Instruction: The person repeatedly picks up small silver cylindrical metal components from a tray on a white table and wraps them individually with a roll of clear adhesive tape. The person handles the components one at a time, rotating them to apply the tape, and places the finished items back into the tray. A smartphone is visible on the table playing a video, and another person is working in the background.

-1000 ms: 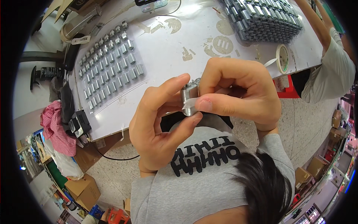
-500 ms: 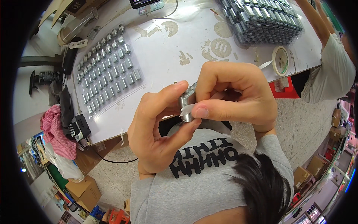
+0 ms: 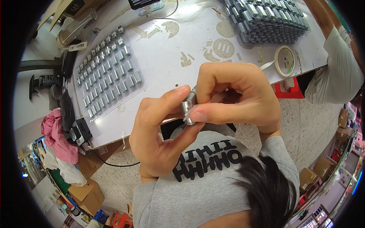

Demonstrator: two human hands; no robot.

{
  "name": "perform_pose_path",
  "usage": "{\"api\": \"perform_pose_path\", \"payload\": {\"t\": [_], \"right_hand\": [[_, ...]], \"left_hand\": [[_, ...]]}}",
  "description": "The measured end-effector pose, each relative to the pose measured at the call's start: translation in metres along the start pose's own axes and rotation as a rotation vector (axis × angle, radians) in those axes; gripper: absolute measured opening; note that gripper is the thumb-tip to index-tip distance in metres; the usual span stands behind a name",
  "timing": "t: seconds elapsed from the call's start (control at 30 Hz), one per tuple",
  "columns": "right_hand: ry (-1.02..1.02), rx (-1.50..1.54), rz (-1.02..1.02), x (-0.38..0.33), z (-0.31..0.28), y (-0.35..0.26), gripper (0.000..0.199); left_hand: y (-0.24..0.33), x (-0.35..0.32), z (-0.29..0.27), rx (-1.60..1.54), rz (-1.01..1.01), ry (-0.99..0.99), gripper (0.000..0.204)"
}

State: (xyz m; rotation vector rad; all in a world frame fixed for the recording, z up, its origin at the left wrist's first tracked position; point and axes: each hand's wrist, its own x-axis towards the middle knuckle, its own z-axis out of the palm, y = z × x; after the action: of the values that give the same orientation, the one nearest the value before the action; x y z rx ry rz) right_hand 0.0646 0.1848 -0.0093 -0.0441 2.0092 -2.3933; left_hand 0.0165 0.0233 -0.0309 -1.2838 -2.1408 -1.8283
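Note:
A small silver cylinder that looks like a small electric motor (image 3: 186, 108) stands roughly upright between both hands, above the near table edge. My left hand (image 3: 156, 133) grips it by the two ends, thumb below and index finger on top. A whitish strip of tape (image 3: 188, 115) lies against its side. My right hand (image 3: 243, 97) is closed, its thumb pressing this strip onto the metal; the curled fingers hide the rest of the strip and the motor's far side.
A clear plastic tray (image 3: 142, 88) of silver motors lies at left on the white table (image 3: 159, 57). Stacked trays of motors (image 3: 266, 22) stand at the back right, near another person's arm (image 3: 321, 17). A tape roll (image 3: 284, 60) rests by the right edge, a phone (image 3: 142, 3) at the back.
My right thumb and fingers have moved slightly left, pressing the tape flatter around the motor. Less of the motor's upper part and of the loose tape shows now.

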Motion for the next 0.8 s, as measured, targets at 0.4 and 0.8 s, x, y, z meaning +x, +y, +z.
{"api": "perform_pose_path", "payload": {"t": [0.4, 0.8], "right_hand": [[-0.07, -0.149, 0.016, 0.007, -0.01, 0.01, 0.017], [-0.106, 0.128, 0.101, -0.001, -0.01, 0.005, 0.017]], "left_hand": [[-0.008, 0.005, 0.001, 0.039, -0.042, -0.044, 0.051], [-0.011, -0.01, 0.013, -0.596, -0.24, 0.063, 0.05]]}}
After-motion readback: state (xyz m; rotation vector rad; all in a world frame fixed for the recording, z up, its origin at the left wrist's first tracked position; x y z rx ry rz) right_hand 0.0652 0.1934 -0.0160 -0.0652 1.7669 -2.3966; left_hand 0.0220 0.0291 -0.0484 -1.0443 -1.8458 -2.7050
